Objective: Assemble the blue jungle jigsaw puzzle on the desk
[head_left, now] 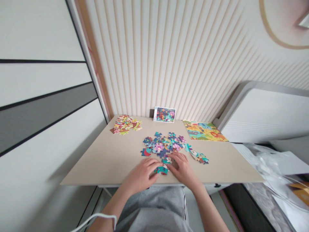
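A ribbed wall [135,58] is filling the upper middle of the frame, and below it a beige table [103,161] is spreading across the centre. At the table's right, an assembled animal puzzle [222,138] is lying flat near the wall. A heap of dark puzzle pieces [159,147] is covering the table's middle, while a yellow and pink heap [126,124] is sitting at its far left. Lower centre, the left hand [141,172] and the right hand [183,167] are facing each other, fingers curving and thumb gaps narrow (whether they are pinching or only pressing, I cannot tell). Right of them, a short trail of pieces [200,158] is stretching away from the heap. Above the heap, a picture card [164,114] is leaning upright. Smallest, a teal cluster [162,170] is lying between the fingertips, close to the table's front edge.

An uneven push could be bending its tabs or separating its pieces; a pull toward the body could be tipping it over that edge. The right fingers, resting just beside the heap, could be scattering loose pieces by brushing them.
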